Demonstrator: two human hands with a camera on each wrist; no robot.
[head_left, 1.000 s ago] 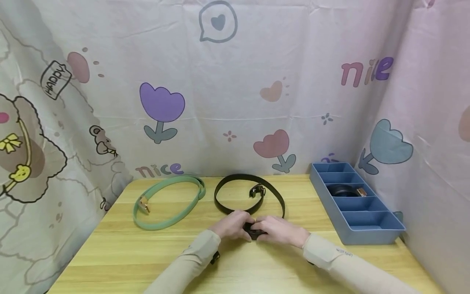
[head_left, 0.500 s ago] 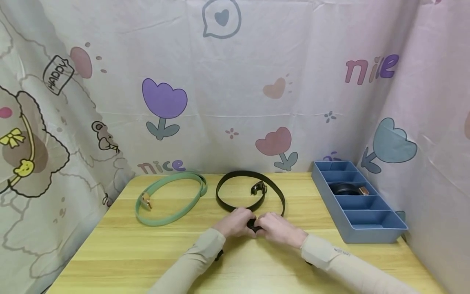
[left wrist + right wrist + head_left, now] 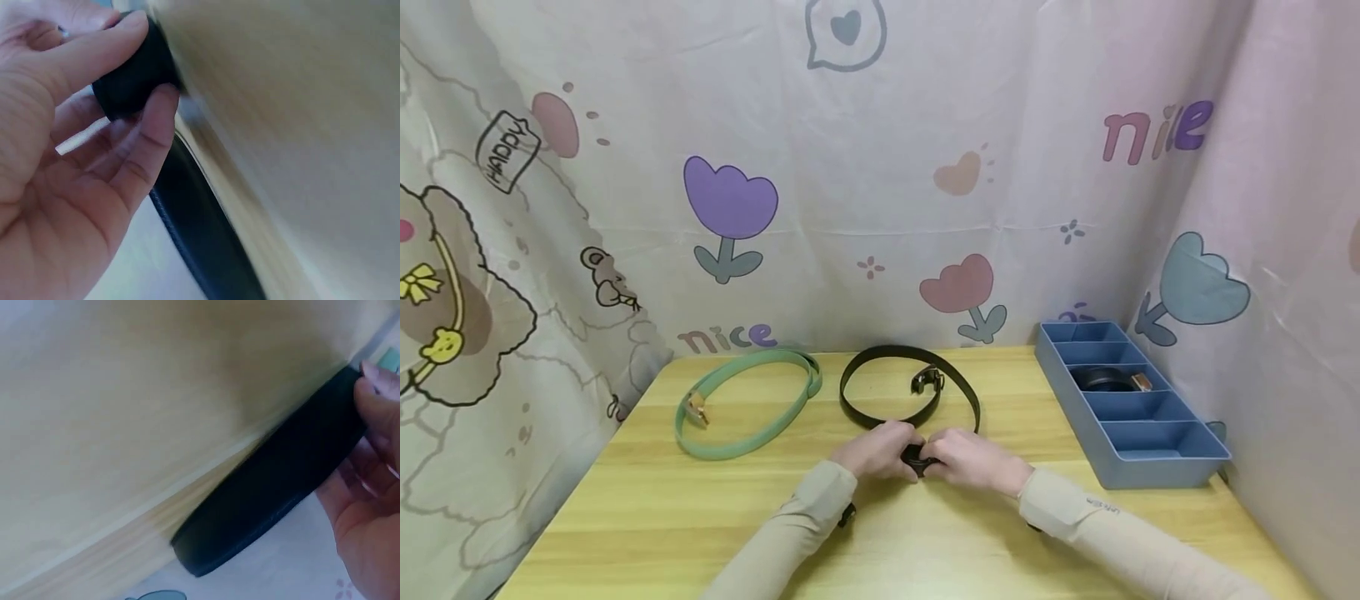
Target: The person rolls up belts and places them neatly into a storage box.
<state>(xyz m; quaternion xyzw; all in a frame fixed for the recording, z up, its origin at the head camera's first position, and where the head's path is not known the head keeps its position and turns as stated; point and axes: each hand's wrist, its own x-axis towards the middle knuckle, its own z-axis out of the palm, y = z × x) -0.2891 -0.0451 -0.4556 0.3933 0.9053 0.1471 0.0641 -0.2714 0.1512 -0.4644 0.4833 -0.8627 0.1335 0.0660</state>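
A black belt (image 3: 910,352) stands on its edge in a wide loop on the table, its buckle (image 3: 928,380) inside the loop. At the near side, both hands meet at the belt's coiled end. My left hand (image 3: 878,452) pinches this small coil (image 3: 140,69) between thumb and fingers, as the left wrist view shows. From the other side my right hand (image 3: 976,463) grips the belt, thumb in front and fingers behind. In the right wrist view the strap (image 3: 269,475) curves away from the right fingertips. The hands partly cover the coil in the head view.
A green belt (image 3: 730,451) with a gold-coloured buckle lies looped at the left. On the right stands a blue divided box (image 3: 1108,467), with a rolled black belt (image 3: 1105,379) in one compartment. A patterned curtain (image 3: 865,183) hangs behind the wooden table (image 3: 647,517).
The fingers shift on the coiled end, drawing closer around it and then showing a bit more of it again. The head view tilts slightly. Otherwise the belts and box stay put.
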